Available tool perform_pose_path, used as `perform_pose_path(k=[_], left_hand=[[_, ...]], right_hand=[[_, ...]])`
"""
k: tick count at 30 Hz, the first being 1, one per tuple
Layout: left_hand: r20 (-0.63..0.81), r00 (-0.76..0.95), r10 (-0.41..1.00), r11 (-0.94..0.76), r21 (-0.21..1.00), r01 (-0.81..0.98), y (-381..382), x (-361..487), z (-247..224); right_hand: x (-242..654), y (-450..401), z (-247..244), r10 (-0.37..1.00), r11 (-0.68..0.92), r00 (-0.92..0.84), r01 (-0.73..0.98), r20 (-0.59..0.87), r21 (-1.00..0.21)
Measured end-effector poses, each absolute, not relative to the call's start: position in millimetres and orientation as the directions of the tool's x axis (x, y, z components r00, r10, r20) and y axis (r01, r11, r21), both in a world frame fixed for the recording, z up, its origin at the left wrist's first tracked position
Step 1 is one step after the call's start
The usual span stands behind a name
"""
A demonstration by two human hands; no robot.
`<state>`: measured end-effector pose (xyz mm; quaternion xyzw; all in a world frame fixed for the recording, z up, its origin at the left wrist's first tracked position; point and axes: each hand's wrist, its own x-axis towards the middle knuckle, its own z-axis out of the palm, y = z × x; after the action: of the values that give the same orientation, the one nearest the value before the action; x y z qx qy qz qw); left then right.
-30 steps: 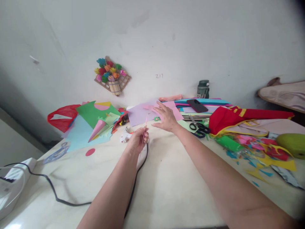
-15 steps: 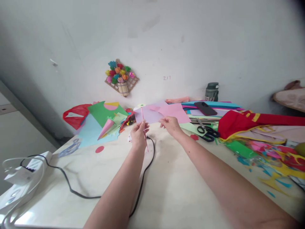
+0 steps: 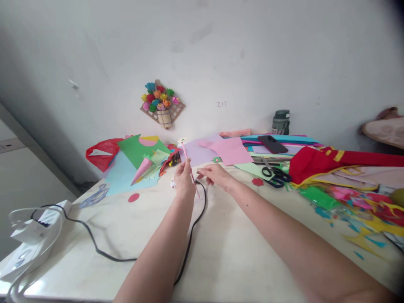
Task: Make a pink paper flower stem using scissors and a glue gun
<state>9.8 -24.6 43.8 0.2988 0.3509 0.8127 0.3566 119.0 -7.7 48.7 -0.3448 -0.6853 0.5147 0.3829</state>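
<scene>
My left hand is closed on a thin pink stick, which slants up to the left with a pale flower shape at its top end. The stick's lower part shows below the fingers. Just to the right, my right hand has its fingers bent close together near the stick; whatever lies between the fingertips, if anything, is too small to make out. Behind the hands lie a pink sheet and a lilac sheet. A small green flower shape rests beside the pink sheet.
Black-handled scissors, a dark phone and a bottle are at the right. A red cloth and paper scraps lie farther right. At the left are a power strip, a black cable and a pink cone.
My right hand has moved left and down, closer to the stick. The top of the stick has tilted left. The green flower shape by the pink sheet is now visible.
</scene>
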Motion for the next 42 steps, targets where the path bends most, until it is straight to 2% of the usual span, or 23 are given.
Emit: perform_pose_path(k=[3, 9, 17, 21, 25, 31, 34, 39, 42], left_hand=[[0.199, -0.539, 0.818, -0.464, 0.781, -0.417, -25.9, 12.6, 44.1], [0.132, -0.496, 0.858, -0.411, 0.755, -0.51, -26.1, 15.2, 42.6], [0.232, -0.557, 0.797, -0.478, 0.807, -0.347, -23.9, 7.0, 45.3], [0.203, -0.536, 0.82, -0.469, 0.774, -0.425, -24.5, 2.4, 48.1], [0.132, -0.467, 0.875, -0.386, 0.771, -0.506, -23.7, 0.2, 47.1], [0.191, -0.512, 0.837, -0.422, 0.822, -0.383, -23.3, -5.4, 49.5], [0.193, -0.534, 0.823, -0.43, 0.827, -0.364, -21.9, -13.8, 53.8], [0.148, -0.463, 0.874, -0.326, 0.884, -0.334, -20.0, -23.5, 55.1], [0.176, -0.373, 0.911, -0.273, 0.935, -0.227, -22.1, -16.8, 52.3]], right_hand=[[109.7, -19.1, 49.3, 0.843, 0.243, -0.508, 0.069, 0.176, -0.967], [105.9, -18.9, 44.7, 0.896, 0.228, -0.409, 0.094, 0.171, -0.969], [112.9, -16.2, 47.6, 0.883, 0.242, -0.443, 0.14, 0.158, -0.96], [117.0, -10.9, 45.4, 0.837, 0.246, -0.525, 0.105, 0.156, -0.964], [120.1, -9.0, 45.1, 0.801, 0.248, -0.577, 0.071, 0.163, -0.966], [122.9, -10.9, 47.5, 0.78, 0.23, -0.608, 0.057, 0.149, -0.972], [129.0, -5.7, 48.2, 0.79, 0.185, -0.588, -0.046, 0.176, -0.982], [136.9, 3.9, 47.9, 0.932, 0.024, -0.352, -0.19, 0.091, -0.981], [131.7, -0.9, 50.0, 0.897, -0.042, -0.44, -0.205, 0.054, -0.978]])
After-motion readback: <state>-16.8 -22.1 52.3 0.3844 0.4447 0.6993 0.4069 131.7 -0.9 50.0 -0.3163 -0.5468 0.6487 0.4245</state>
